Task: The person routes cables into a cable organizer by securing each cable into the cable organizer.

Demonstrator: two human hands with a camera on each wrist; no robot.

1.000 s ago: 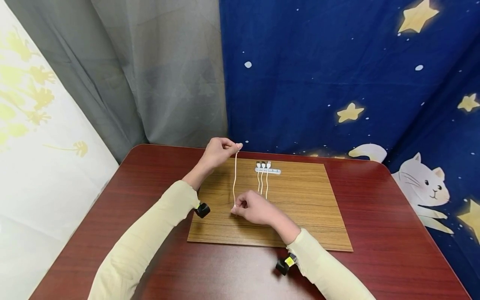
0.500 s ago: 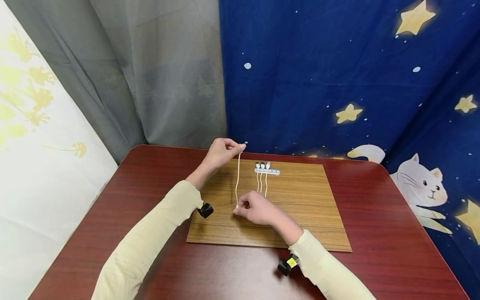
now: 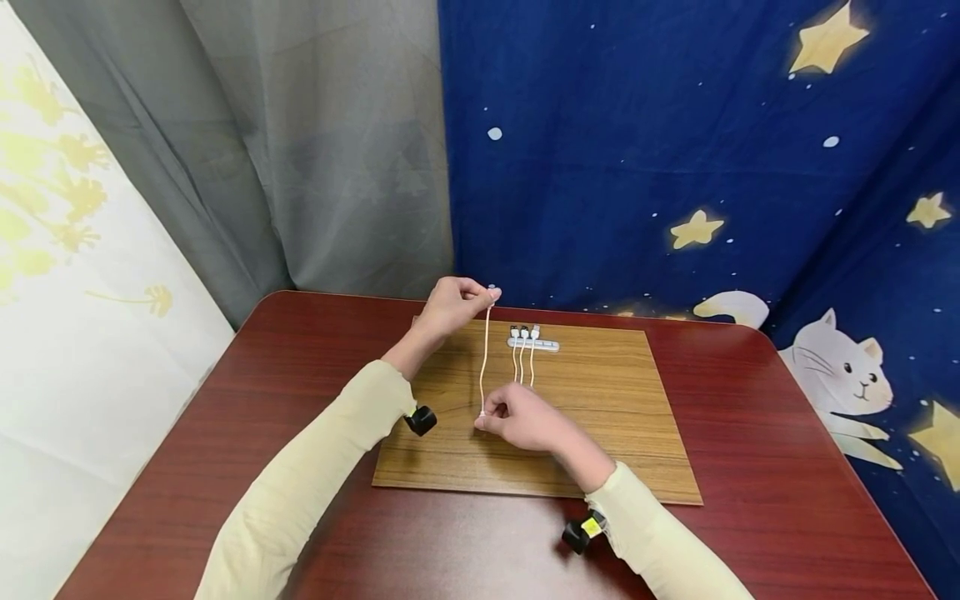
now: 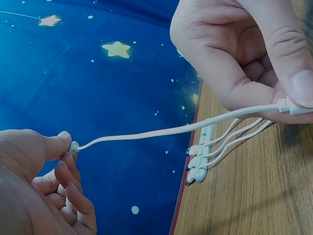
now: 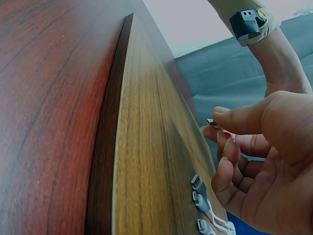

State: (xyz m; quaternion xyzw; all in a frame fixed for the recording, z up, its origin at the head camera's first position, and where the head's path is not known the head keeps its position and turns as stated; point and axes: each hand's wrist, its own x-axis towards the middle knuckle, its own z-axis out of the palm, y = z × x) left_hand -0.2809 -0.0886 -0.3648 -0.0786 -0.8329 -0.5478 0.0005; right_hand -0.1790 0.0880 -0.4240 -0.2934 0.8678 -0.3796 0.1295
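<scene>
A short white charging cable (image 3: 485, 358) is stretched between my two hands over the wooden board. My left hand (image 3: 452, 300) pinches its upper end between thumb and fingers; in the left wrist view that end shows beside the thumb. Lower down, my right hand (image 3: 521, 417) pinches the other end, and a small metal plug tip (image 5: 210, 122) pokes out past its fingertips in the right wrist view. To the right of the held cable, a pale cable clip strip (image 3: 552, 345) holds 3 similar white cables (image 4: 234, 139) side by side. My right hand hides their lower parts in the head view.
The wooden board (image 3: 600, 425) lies on a dark red table (image 3: 750, 433). Loose plugs (image 5: 199, 199) of the clipped cables lie on the board. Behind the table hang a grey curtain (image 3: 352, 167) and a blue starry one (image 3: 570, 167).
Both hands have shifted a little to the right with the cable between them, bringing it closer to the clip strip. Their pinches on its ends look the same.
</scene>
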